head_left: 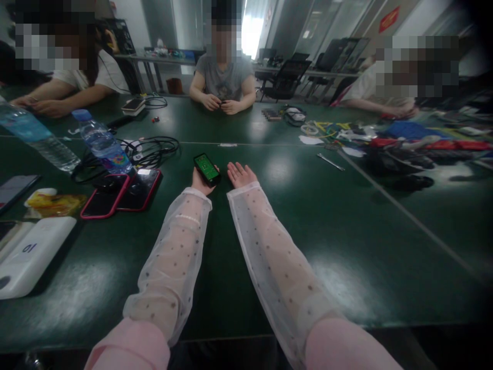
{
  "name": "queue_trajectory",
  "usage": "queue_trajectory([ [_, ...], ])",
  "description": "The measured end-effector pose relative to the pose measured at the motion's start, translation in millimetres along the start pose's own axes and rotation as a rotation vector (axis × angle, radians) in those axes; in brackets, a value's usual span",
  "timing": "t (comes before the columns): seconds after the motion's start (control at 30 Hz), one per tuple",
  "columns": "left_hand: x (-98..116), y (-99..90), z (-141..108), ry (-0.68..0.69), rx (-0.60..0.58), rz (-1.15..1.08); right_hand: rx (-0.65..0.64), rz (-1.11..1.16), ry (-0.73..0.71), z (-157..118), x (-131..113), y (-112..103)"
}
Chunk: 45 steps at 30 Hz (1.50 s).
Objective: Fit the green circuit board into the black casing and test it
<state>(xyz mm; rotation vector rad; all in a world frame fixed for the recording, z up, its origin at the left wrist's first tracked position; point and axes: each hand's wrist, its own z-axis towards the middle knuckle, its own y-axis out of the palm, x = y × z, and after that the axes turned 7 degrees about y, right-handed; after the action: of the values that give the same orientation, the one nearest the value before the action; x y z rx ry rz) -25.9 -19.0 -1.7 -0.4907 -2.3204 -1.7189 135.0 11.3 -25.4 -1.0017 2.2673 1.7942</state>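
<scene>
A small black phone point(207, 168) with a lit green screen rests in my left hand point(200, 183), tilted with the screen facing up. My left fingers wrap round its edges, partly hidden behind it. Just right of the phone, my right hand point(242, 176) lies palm up with its fingers stretched out and nothing in it. A narrow gap separates that hand from the phone. Sheer white dotted sleeves cover both forearms.
Left on the green table point(231, 231) are two red-edged phones point(142, 190), water bottles point(102, 144), black cables point(162, 149) and a white power bank point(34, 254). Rightward lie a wrench point(330, 162) and a pile of cables and cloth point(419, 144). Several people sit around the table.
</scene>
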Motion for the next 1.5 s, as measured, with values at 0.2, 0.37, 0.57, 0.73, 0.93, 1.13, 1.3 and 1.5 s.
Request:
queue_trajectory([
  [0.2, 0.4, 3.1, -3.3, 0.002, -0.004, 0.004, -0.029, 0.010, 0.001, 2.5, 1.4, 1.2],
  [0.37, 1.3, -0.6, 1.0, -0.028, -0.028, -0.009, -0.003, 0.005, -0.005, 4.4, 1.7, -0.6],
  [0.57, 1.5, -2.7, 7.6, -0.025, -0.030, 0.052, -0.012, 0.010, -0.003, 8.1, 1.4, -3.3],
  [0.73, 0.7, -4.2, 12.8, -0.010, -0.029, 0.080, -0.016, 0.009, 0.000, 8.8, 1.2, -3.8],
  [0.93, -1.6, -5.0, 16.0, 0.024, -0.005, 0.175, 0.005, -0.016, -0.011, 6.0, 2.5, 0.2],
  [1.13, -6.9, -0.2, 15.6, 0.049, 0.024, 0.224, -0.004, -0.073, -0.025, 3.1, 3.4, 2.8],
  [1.3, -13.9, 2.7, 18.4, 0.115, 0.109, 0.230, -0.011, -0.214, -0.068, 7.6, 8.3, 5.4],
  [1.5, -20.8, 3.6, 25.3, 0.129, 0.127, 0.320, -0.053, -0.454, -0.070, 16.8, 14.5, 4.6],
])
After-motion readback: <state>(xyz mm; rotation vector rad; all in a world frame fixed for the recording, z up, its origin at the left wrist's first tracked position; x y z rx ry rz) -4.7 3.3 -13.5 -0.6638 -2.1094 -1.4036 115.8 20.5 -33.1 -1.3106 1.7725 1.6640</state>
